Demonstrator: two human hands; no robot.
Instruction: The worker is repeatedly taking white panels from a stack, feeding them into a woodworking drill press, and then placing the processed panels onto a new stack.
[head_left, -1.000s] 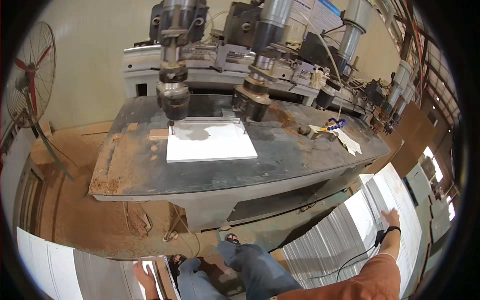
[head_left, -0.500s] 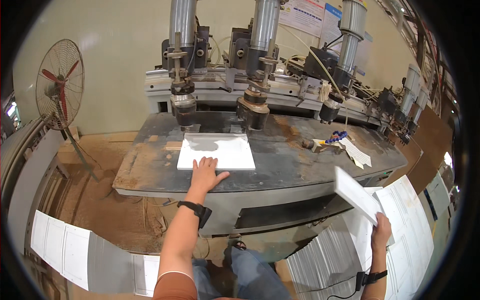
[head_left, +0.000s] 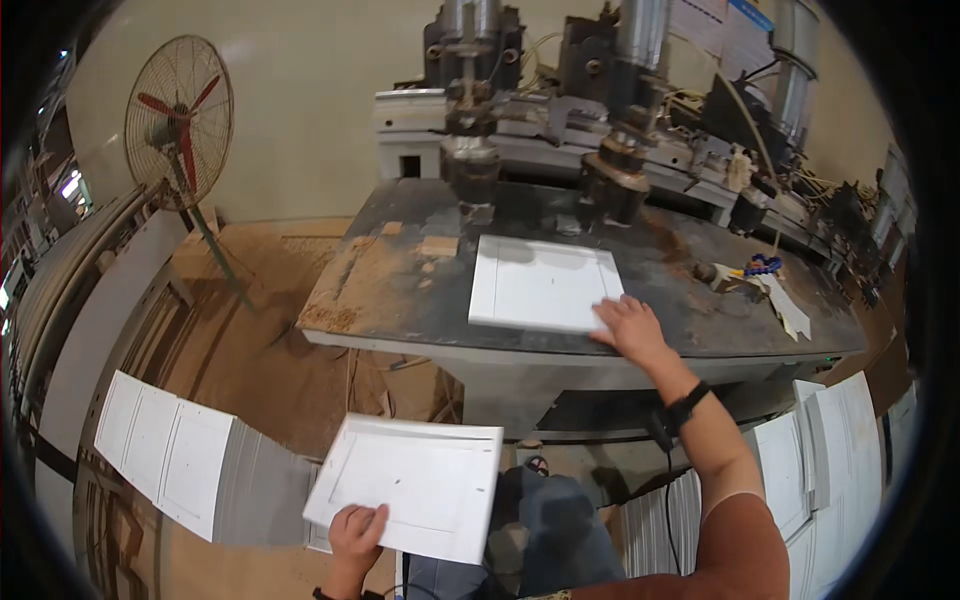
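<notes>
My left hand [head_left: 357, 532] grips the near edge of a white panel [head_left: 420, 480], thumb on its upper face. The panel has a rectangular groove and small dark marks, and is tilted above the lower-left floor. Another white panel [head_left: 545, 285] lies on the dark machine table [head_left: 400, 235], below the drill heads. At its near right corner, my right hand [head_left: 630, 325] has its fingers closed over the edge; they are slightly blurred.
Drill heads [head_left: 470, 165] hang over the table's back. Stacks of white panels stand at lower left [head_left: 165, 440] and lower right [head_left: 845, 450]. A caged fan [head_left: 180, 120] stands at left. Wood dust [head_left: 350, 290] covers the table's left end; a blue coiled hose [head_left: 763, 265] lies at right.
My left hand has left the table with a panel and moved it to the lower left. My right hand has brought its panel from the right onto the table. The view has turned left.
</notes>
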